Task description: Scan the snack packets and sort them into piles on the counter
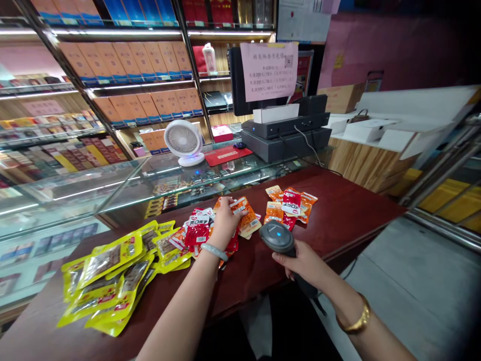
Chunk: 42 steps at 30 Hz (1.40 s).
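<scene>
My right hand (302, 260) is wrapped around a grey handheld barcode scanner (278, 236) with a blue light on its head. Over a pile of small red and orange snack packets, my left hand (224, 220) pinches an orange snack packet (246, 213) between thumb and fingers; some fingertips are hidden. Red packets (197, 231) lie beside and under that hand. Beyond the scanner is a second small pile of red and orange packets (291, 201). Larger yellow snack bags (112, 271) with clear windows are heaped to the left.
Everything lies on a dark red-brown tabletop (334, 215). Behind it stand a glass display counter (130, 195), a white fan (185, 143), and a cash drawer (285, 143) under a monitor bearing a pink notice (268, 75). Shelves of boxes (128, 60) line the back.
</scene>
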Each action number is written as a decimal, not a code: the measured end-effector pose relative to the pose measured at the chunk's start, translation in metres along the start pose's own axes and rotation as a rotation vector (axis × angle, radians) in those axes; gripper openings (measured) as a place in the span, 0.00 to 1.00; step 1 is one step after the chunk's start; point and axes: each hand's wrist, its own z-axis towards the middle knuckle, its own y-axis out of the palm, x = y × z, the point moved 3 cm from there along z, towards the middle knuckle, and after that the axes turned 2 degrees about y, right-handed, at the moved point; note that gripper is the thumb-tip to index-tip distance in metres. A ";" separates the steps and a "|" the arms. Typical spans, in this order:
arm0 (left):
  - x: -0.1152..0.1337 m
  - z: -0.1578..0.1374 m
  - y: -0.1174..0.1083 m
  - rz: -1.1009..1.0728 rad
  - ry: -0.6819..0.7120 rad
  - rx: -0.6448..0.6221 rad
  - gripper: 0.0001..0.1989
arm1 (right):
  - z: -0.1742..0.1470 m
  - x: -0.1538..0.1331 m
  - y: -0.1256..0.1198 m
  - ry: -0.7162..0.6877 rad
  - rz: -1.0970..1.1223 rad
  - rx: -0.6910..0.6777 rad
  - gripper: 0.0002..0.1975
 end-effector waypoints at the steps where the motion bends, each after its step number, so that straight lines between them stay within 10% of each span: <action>1: -0.001 0.000 0.002 -0.020 0.005 -0.001 0.23 | 0.000 0.000 0.000 0.001 0.001 -0.002 0.17; 11: 0.001 0.021 0.029 0.007 -0.032 -0.066 0.22 | 0.009 0.014 -0.010 0.025 0.038 0.034 0.18; 24: 0.062 0.061 0.160 -0.525 -0.229 -0.420 0.27 | 0.008 0.033 -0.037 0.078 0.060 0.120 0.19; 31: 0.045 0.064 0.084 0.120 0.282 -0.370 0.17 | 0.005 0.034 -0.039 0.087 0.066 0.110 0.18; 42: -0.013 0.022 0.000 0.944 0.115 -0.391 0.24 | 0.002 0.037 -0.023 0.047 0.034 0.082 0.17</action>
